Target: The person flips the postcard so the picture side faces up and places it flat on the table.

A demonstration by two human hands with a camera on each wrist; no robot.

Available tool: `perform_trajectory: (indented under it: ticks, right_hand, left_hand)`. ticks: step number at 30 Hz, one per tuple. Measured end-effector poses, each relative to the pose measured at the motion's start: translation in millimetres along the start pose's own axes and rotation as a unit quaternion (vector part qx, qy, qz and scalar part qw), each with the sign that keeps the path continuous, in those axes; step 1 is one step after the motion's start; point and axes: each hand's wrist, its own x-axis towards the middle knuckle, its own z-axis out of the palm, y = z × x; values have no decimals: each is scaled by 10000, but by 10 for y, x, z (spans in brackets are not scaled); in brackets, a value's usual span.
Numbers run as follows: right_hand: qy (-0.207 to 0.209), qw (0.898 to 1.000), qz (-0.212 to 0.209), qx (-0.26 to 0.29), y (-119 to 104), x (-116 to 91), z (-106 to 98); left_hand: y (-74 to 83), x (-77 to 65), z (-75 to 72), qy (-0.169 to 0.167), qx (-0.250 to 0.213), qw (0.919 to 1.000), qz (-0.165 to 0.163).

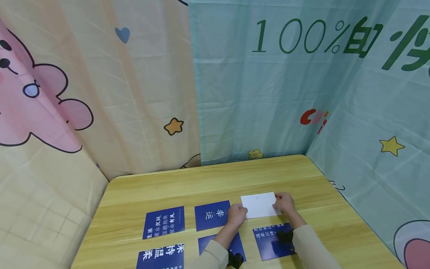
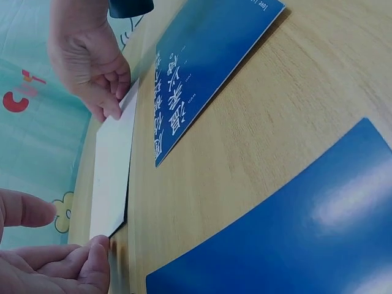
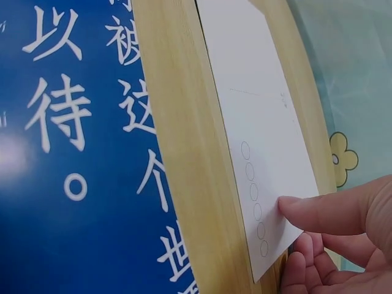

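Note:
A white-faced postcard (image 1: 260, 205) with a row of small ovals lies at the back right of the table. My right hand (image 1: 285, 203) pinches its right end, thumb (image 3: 306, 211) on the white face and fingers curled at the edge. At the opposite near corner is my left hand (image 1: 237, 215); its fingertips touch the corner while the thumb (image 2: 27, 208) stands lifted apart from the card. Directly left of that hand lies a blue postcard (image 1: 209, 216) with white characters. Another blue postcard (image 1: 268, 248) sits below the right hand, partly covered by a dark wrist device.
Two more blue postcards, one farther back (image 1: 164, 222) and one nearer (image 1: 159, 257), lie on the left of the wooden table (image 1: 201, 183). My left forearm crosses over another blue postcard (image 1: 238, 248). Printed curtains (image 1: 235, 93) hang behind and beside the table.

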Motion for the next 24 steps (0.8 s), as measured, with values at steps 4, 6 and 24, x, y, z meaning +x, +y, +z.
perform_trajectory:
  ticks: [4, 6, 24]
  right_hand:
    - [-51, 10000, -5, -60, -2, 2, -5]
    - [-25, 10000, -33, -75, 5, 2, -3]
    - [123, 9986, 10, 506, 70, -62, -1]
  left_hand:
    - [-13, 15, 3, 171, 6, 9999, 26]
    - [-26, 31, 6, 258, 40, 9996, 54]
    - [-64, 191, 48, 439, 410, 9982, 19]
